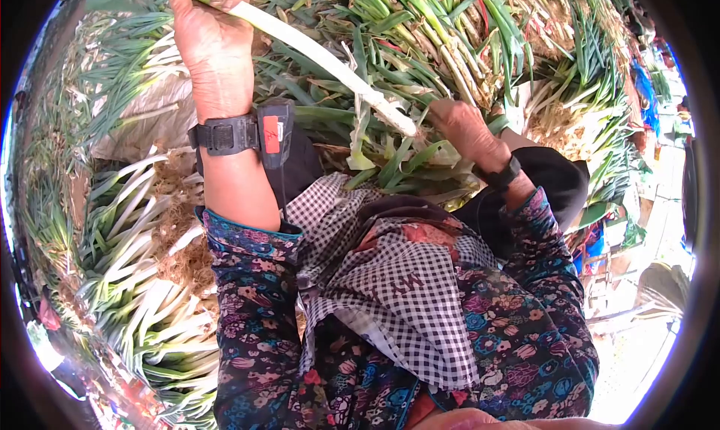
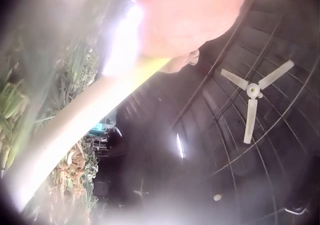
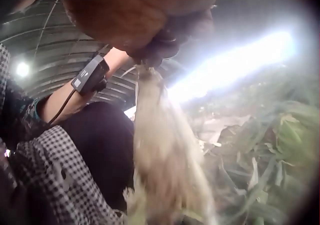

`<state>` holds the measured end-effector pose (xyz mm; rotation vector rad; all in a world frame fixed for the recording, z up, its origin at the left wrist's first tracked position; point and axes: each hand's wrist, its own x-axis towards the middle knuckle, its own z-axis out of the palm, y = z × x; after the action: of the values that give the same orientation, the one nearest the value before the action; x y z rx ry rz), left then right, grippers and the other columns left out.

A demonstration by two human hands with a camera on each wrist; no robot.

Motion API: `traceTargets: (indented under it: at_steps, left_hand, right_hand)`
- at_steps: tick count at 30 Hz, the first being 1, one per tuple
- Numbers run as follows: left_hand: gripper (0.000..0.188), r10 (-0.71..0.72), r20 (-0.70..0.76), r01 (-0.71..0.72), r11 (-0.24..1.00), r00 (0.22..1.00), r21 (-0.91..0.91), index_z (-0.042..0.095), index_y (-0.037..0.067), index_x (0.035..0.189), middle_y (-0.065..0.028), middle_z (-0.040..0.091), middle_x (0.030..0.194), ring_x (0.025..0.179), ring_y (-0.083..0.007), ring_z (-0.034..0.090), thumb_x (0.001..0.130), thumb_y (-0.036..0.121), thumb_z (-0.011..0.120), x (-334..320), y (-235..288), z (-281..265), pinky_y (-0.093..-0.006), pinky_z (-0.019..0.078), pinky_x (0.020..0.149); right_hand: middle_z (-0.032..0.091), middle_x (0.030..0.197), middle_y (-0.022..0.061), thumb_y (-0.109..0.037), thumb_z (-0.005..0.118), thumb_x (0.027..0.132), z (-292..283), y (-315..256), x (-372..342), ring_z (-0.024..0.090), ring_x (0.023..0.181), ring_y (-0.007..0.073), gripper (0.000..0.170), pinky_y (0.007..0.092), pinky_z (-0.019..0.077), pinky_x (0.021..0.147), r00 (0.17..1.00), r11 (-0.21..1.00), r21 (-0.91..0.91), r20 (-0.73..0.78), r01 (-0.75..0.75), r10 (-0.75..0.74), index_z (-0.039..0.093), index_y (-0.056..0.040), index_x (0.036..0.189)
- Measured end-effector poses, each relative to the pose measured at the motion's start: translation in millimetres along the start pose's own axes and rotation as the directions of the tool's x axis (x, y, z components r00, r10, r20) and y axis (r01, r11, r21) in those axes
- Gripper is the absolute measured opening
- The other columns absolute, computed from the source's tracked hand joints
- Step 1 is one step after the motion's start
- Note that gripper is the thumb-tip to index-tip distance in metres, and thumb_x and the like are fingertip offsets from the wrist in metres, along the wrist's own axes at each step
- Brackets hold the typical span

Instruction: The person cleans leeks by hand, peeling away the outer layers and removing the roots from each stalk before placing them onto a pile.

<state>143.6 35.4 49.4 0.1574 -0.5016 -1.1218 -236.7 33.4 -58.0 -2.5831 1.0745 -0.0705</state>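
Observation:
The left hand [image 1: 214,32] grips a long leek [image 1: 322,66] near its green part at the upper left; its white shaft slants down to the root end. Close up in the left wrist view, that hand [image 2: 192,17] is above the pale shaft [image 2: 75,120]. Beside the root end is the right hand [image 1: 469,133], fingers curled. Seen in the right wrist view, this hand [image 3: 135,15] pinches a pale, blurred leaf layer [image 3: 162,140] that hangs down. A torn strip [image 1: 360,133] dangles from the shaft.
Leeks with roots [image 1: 142,257] lie in rows at the left, and more [image 1: 570,130] at the right. A heap of green leaves and leeks [image 1: 420,32] lies ahead. A checked cloth [image 1: 412,287] covers the lap. Ceiling fan [image 2: 253,90] overhead.

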Motion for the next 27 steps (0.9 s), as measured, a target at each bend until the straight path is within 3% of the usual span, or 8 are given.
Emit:
traceTargets:
  at_steps: [3, 5, 10, 12, 16, 18, 22, 27]
  left_hand:
    - [0.04, -0.076, 0.042, 0.079, 0.993, 0.996, -0.093, 0.05, -0.002, 0.109, -0.0025, 0.04, 0.076, 0.062, -0.0134, 0.034, 0.097, 0.036, 0.047, 2.3, -2.5, -2.8, -0.0262, 0.0339, 0.053]
    - [0.04, -0.132, 0.078, 0.143, 0.977, 0.988, -0.157, 0.05, -0.002, 0.11, -0.0026, 0.039, 0.076, 0.062, -0.0133, 0.034, 0.097, 0.036, 0.047, 1.7, -5.6, 1.3, -0.026, 0.0339, 0.054]
    - [0.028, -0.216, 0.241, 0.307, 0.833, 0.946, -0.46, 0.048, -0.002, 0.095, -0.0006, 0.036, 0.071, 0.059, -0.0109, 0.034, 0.098, 0.026, 0.046, -6.5, -7.5, 18.7, -0.0253, 0.0342, 0.054]
    - [0.023, -0.208, 0.242, 0.301, 0.834, 0.948, -0.462, 0.046, 0.0, 0.092, 0.0004, 0.035, 0.069, 0.058, -0.0105, 0.034, 0.098, 0.023, 0.044, -9.9, 2.8, 16.2, -0.0254, 0.0343, 0.054]
    - [0.033, -0.071, 0.204, 0.146, 0.914, 0.976, -0.378, 0.045, 0.001, 0.097, 0.0001, 0.034, 0.069, 0.057, -0.0106, 0.032, 0.1, 0.033, 0.041, -9.5, 37.2, -6.4, -0.0259, 0.0328, 0.053]
    - [0.038, 0.091, 0.029, -0.087, 0.991, 0.995, -0.1, 0.046, 0.001, 0.097, -0.0005, 0.033, 0.069, 0.058, -0.0113, 0.032, 0.099, 0.039, 0.04, -11.5, 52.7, -13.0, -0.0263, 0.0323, 0.053]
    - [0.04, 0.154, -0.004, -0.154, 0.988, 0.988, -0.017, 0.049, 0.002, 0.099, -0.0022, 0.037, 0.069, 0.061, -0.0135, 0.035, 0.098, 0.042, 0.042, -13.3, 54.9, -19.7, -0.0287, 0.035, 0.055]
    - [0.04, 0.275, -0.149, -0.243, 0.949, 0.95, 0.201, 0.051, 0.004, 0.102, -0.0035, 0.04, 0.072, 0.064, -0.0151, 0.039, 0.098, 0.044, 0.043, -11.9, 27.2, -14.5, -0.0286, 0.0383, 0.057]
  right_hand:
    - [0.063, 0.09, 0.0157, -0.023, 0.057, 0.091, -30.0, -17.3, 19.2, 0.063, 0.07, 0.0306, 0.022, 0.0403, 0.0508, 0.066, 0.954, 0.949, 0.206, -0.231, 0.239, -0.19, 0.062, -0.0077, 0.106]
    - [0.063, 0.102, 0.0099, -0.034, 0.049, 0.097, -72.6, -58.4, 30.5, 0.061, 0.076, 0.0191, 0.038, 0.0313, 0.0494, 0.07, 0.982, 0.669, 0.743, 0.135, -0.012, -0.132, 0.059, -0.0036, 0.118]
    - [0.064, 0.079, 0.0024, -0.042, 0.048, 0.097, -58.4, -77.0, 41.4, 0.056, 0.072, 0.0067, 0.045, 0.0225, 0.0472, 0.062, 0.871, 0.307, 0.951, 0.185, -0.043, -0.454, 0.065, -0.0033, 0.112]
    - [0.064, 0.078, 0.0024, -0.04, 0.051, 0.096, -37.6, -74.2, 21.9, 0.056, 0.071, 0.0078, 0.042, 0.022, 0.046, 0.062, 0.978, -0.152, 0.976, 0.128, -0.153, -0.164, 0.068, -0.0019, 0.102]
    - [0.058, 0.074, 0.0027, -0.033, 0.055, 0.095, -13.4, -6.9, -10.2, 0.054, 0.068, 0.009, 0.034, 0.0246, 0.0437, 0.058, 0.984, 0.419, 0.901, 0.158, -0.109, -0.082, 0.066, -0.0007, 0.097]
    - [0.063, 0.078, 0.008, -0.028, 0.058, 0.093, 26.9, 35.6, -24.6, 0.062, 0.076, 0.0158, 0.029, 0.0304, 0.0477, 0.067, 0.837, 0.815, 0.469, 0.546, -0.34, 0.035, 0.064, -0.0005, 0.1]
    - [0.065, 0.085, 0.014, -0.024, 0.059, 0.091, 32.2, 33.5, -49.6, 0.065, 0.082, 0.0261, 0.026, 0.0349, 0.0494, 0.071, 0.919, 0.995, 0.061, 0.391, -0.082, 0.052, 0.062, -0.0005, 0.102]
    - [0.065, 0.093, 0.0158, -0.008, 0.062, 0.086, -33.2, -46.1, 7.6, 0.064, 0.077, 0.0318, 0.016, 0.0353, 0.0511, 0.068, 0.928, 0.879, 0.474, -0.348, 0.053, 0.131, 0.063, -0.0011, 0.101]
